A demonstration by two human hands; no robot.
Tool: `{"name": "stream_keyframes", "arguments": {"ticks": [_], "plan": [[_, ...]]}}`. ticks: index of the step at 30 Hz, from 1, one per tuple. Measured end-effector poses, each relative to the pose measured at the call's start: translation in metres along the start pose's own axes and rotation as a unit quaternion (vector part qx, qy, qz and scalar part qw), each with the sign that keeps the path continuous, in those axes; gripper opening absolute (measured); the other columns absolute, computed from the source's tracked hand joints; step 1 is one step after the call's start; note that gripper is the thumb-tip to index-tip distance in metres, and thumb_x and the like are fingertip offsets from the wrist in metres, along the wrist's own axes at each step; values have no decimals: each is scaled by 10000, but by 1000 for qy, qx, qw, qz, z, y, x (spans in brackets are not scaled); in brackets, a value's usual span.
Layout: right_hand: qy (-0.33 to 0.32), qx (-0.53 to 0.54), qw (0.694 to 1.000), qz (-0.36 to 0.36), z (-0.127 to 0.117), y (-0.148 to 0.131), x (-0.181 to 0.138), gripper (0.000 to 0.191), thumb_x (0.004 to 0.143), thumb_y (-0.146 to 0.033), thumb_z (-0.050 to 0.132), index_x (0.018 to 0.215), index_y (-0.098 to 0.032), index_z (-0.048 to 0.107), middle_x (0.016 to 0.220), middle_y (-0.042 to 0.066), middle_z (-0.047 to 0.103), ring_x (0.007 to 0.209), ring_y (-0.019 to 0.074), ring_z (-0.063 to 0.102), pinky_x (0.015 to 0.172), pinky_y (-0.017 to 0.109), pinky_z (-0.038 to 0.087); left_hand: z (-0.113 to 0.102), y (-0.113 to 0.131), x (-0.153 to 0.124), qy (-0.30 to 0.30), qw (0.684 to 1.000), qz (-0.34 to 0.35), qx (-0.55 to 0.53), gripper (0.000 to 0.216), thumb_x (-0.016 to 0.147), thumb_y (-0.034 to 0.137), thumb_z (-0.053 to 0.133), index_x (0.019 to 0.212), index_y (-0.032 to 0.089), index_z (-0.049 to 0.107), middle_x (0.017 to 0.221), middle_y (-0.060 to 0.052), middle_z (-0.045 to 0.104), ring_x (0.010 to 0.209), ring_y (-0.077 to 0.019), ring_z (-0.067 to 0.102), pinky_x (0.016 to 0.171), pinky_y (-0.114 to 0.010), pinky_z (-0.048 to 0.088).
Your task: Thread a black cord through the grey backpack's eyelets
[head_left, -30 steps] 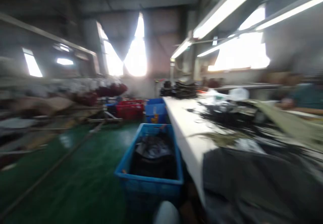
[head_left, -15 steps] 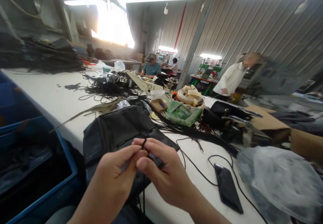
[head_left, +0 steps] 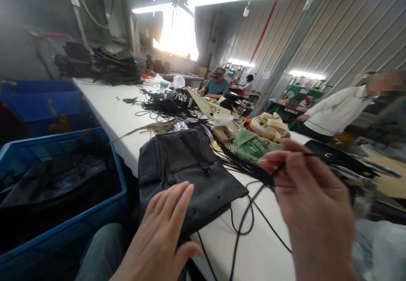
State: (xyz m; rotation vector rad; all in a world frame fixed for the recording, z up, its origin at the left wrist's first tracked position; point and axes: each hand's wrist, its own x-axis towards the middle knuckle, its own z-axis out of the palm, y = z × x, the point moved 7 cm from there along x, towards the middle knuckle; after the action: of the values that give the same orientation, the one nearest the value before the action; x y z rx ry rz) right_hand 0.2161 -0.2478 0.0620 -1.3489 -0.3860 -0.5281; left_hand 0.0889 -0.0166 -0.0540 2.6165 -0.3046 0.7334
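Note:
A black bag with straps and a small buckle lies on the white table in front of me. My left hand is over the bag's near left corner, fingers stretched out, holding nothing. Raised at the right, my right hand pinches a thin black cord between thumb and fingers. From that pinch the cord hangs down toward the table's near edge. More black cord loops on the table beside the bag's right side.
A blue crate with dark pieces stands at the left. Behind the bag lie a small brown box, a green packet and a roll of beige strip. Clear plastic is at right. A person in white stands beyond.
My hands were together over the bag, fingers on the black cord. They have parted: the left has let go and opened, the right has moved right with the cord. The view has turned left.

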Motion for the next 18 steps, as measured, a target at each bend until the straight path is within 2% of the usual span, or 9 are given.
{"name": "stream_keyframes", "arguments": {"ticks": [2,4,7,9,11,12,14,16,18], "plan": [[52,14,998,-39,-16,-22,20,157,939,-329,880,1088,-281,872,843,27,725,644,154,605,600,323,547,9,-18,-38,-14,997,-15,76,1024,813,187,799,1726,188,337,1701,-166,550,1497,-394,576,1161,-528,554],[59,5,997,-50,-20,-39,32,146,915,-261,859,1059,-275,874,786,22,643,537,118,413,482,276,354,18,-32,-66,-27,990,-9,139,754,851,95,698,1585,193,557,1614,-149,646,1407,-362,658,1089,-503,580],[43,-26,998,-38,-14,-51,34,120,904,-290,844,1015,-323,877,761,25,557,517,132,254,474,316,155,27,-41,-82,-31,984,2,177,362,960,78,584,1249,185,774,1300,-114,815,1129,-303,776,938,-456,609],[36,-36,998,-47,-12,-52,27,89,886,-344,869,972,-324,879,727,28,530,535,156,280,490,339,139,28,-38,-78,-14,982,18,188,336,981,70,529,1163,145,800,1143,-122,833,986,-288,782,875,-446,613],[15,-62,996,-61,-12,-47,19,88,911,-374,866,975,-317,884,716,35,559,573,178,386,494,342,217,25,-33,-68,16,980,34,198,345,977,46,499,1118,136,801,1076,-128,822,932,-275,769,849,-425,611],[-17,-91,993,-67,-10,-43,14,91,944,-373,844,1004,-319,887,716,35,595,598,189,456,501,342,286,23,-31,-61,29,979,39,198,332,986,45,498,1085,149,797,1052,-122,815,924,-265,763,840,-406,608],[-172,-160,969,-70,6,-28,1,164,1037,-340,754,1144,-354,877,738,19,682,632,196,583,551,339,437,16,-32,-47,50,980,35,190,282,1020,64,521,1017,176,779,991,-100,796,892,-236,749,794,-353,595],[-372,-197,905,-62,29,-7,-26,278,1098,-281,644,1281,-358,839,762,9,744,662,190,680,622,312,536,7,-36,-32,70,981,27,179,242,1049,91,546,975,180,759,927,-80,771,852,-224,738,739,-330,576],[-513,-198,835,-27,50,18,-58,332,1120,-247,574,1344,-311,811,808,14,785,700,174,730,682,277,566,-2,-42,-17,93,981,11,168,225,1064,115,562,941,175,741,881,-70,750,812,-226,729,692,-338,555]]}}
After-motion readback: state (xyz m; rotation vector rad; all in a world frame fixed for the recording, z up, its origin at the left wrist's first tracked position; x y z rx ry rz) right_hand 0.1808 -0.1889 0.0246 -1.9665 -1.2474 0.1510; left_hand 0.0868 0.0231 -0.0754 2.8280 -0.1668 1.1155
